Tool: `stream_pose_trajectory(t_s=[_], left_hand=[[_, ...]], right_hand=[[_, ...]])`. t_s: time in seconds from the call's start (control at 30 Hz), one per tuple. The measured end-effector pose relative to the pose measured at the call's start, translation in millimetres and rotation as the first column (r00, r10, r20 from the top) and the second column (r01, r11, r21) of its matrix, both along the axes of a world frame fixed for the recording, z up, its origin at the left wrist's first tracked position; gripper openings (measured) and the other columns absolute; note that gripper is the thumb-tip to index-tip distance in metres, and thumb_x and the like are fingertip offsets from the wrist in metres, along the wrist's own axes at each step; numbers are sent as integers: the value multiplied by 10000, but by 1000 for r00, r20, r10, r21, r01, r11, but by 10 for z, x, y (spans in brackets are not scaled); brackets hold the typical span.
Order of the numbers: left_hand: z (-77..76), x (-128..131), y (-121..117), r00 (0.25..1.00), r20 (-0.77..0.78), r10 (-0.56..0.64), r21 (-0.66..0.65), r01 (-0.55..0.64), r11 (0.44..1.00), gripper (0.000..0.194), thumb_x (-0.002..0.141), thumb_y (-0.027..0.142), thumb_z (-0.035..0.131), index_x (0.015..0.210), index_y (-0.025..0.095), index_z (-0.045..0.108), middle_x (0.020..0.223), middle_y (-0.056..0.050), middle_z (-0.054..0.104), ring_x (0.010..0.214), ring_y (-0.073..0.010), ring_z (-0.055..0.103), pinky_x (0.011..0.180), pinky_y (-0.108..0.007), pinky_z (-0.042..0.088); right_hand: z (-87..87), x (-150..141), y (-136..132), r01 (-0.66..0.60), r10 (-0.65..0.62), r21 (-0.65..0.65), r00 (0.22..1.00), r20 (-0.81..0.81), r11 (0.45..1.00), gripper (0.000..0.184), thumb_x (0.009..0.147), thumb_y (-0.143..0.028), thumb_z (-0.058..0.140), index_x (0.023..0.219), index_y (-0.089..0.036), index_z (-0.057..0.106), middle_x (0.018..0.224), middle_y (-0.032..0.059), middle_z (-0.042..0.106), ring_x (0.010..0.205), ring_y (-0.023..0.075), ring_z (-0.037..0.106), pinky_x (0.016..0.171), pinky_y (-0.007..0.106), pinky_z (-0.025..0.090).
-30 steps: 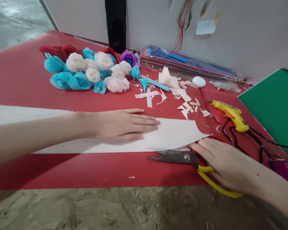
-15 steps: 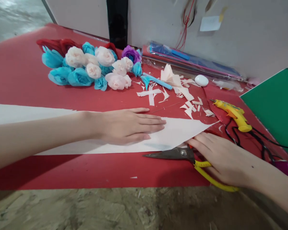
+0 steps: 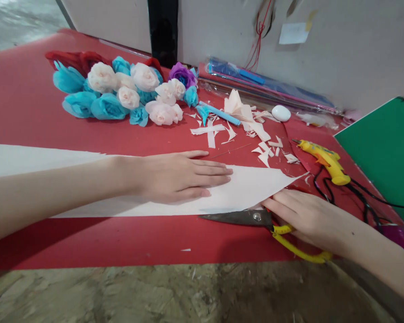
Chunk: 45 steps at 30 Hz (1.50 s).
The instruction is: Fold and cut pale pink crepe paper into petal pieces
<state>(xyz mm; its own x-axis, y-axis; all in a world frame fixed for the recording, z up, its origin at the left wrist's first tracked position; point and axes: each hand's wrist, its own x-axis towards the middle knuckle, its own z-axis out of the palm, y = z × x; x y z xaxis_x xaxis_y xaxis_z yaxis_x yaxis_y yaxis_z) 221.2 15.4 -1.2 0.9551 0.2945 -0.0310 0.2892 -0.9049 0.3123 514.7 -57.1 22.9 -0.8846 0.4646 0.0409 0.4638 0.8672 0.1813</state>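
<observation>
A long white sheet (image 3: 252,184) that looks like paper runs across the red tabletop and narrows to a point at the right. My left hand (image 3: 185,177) lies flat on it, palm down, fingers stretched to the right. Beside the sheet's slanted right edge, my right hand (image 3: 299,215) is curled over the yellow-handled scissors (image 3: 242,218). One dark blade lies along the sheet's lower edge, pointing left. A faint shadow shows through the sheet above that blade. My right thumb and part of the handles are hidden under the hand.
Blue, white, red and purple paper flowers (image 3: 111,89) lie behind at the left. Pale paper scraps (image 3: 242,112) and a blue stick (image 3: 218,113) lie behind the sheet. A yellow glue gun (image 3: 326,161) with black cords lies at right, near a green board (image 3: 384,148).
The lower scissor handle has swung slightly up toward my right hand. My left hand stays flat on the sheet. The view has shifted a little.
</observation>
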Motion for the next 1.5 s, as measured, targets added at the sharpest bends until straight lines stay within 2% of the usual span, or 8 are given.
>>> stream_pose_trajectory(t_s=[0.13,0.33,0.6,0.73,0.93,1.17,1.27,1.5], left_hand=[[-1,-6,-9,1000,11,1,-3,-1,1000,476,990,346,256,1446,212,271,1530,62,217,1400,-62,187,1125,-198,-62],[-10,-3,-9,1000,16,9,-1,-9,1000,477,989,345,248,1447,212,266,1530,57,219,1401,-64,183,1133,-211,-48],[8,4,-12,1000,2,19,-26,-19,999,481,984,353,247,1446,219,273,1529,47,212,1403,-87,191,1152,-254,-6],[22,4,-21,999,-15,29,-37,-30,999,479,984,353,240,1445,226,276,1529,49,211,1404,-93,190,1155,-268,-2],[11,5,-21,1000,19,24,-51,-23,998,474,982,344,271,1440,225,294,1522,26,252,1399,-120,220,1161,-292,23],[14,6,-21,999,12,36,-57,-35,998,474,983,349,263,1443,240,285,1522,37,247,1399,-115,220,1160,-286,14],[18,5,-23,999,2,41,-56,-40,998,473,985,354,252,1445,246,275,1526,45,233,1401,-108,211,1158,-282,2],[7,4,-23,1000,0,28,-37,-28,999,482,989,361,236,1450,224,259,1534,46,207,1408,-91,175,1151,-264,-22]], right_hand=[[-15,16,-51,10,-11,-4,1000,-12,1000,323,860,-13,281,1034,-83,544,784,91,599,679,201,539,659,316,439],[-5,-22,-99,94,-92,-43,995,45,995,386,732,-20,357,1083,-51,514,872,129,586,746,239,530,670,344,442],[63,-157,-40,60,-57,-51,996,62,997,389,729,-42,377,1092,-27,516,890,153,610,765,256,555,688,365,472],[99,-244,-25,49,-45,-72,997,68,996,397,733,-39,376,1101,-19,524,869,149,610,758,249,559,672,354,473],[48,-288,5,40,-36,-72,998,58,997,404,733,-7,356,1098,-23,528,869,146,605,758,244,561,684,354,480],[48,-262,-8,-60,60,-11,998,23,998,314,861,-5,280,1001,-46,558,754,95,582,684,204,556,641,312,467],[60,-253,-49,-31,32,-39,999,27,999,321,862,-11,282,1038,-51,548,758,87,569,689,196,543,639,302,458],[73,-279,-100,87,-83,-123,996,31,989,438,714,-14,339,1116,-43,511,885,142,595,787,240,555,693,360,482]])
